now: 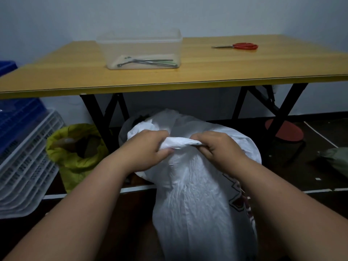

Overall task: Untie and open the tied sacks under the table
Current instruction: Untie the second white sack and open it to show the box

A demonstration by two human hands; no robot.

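Below the table, the left hand and right hand both clench the white sack's bunched neck.

Counts in view: sacks, hands, worktop items

Two hands, left and right; one white sack, one yellow-green sack; one worktop carrying one clear tub and one pair of red scissors.

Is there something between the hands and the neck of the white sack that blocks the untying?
Nothing visible does. The left hand and the right hand both already grip the bunched neck of the white sack, directly on the material.
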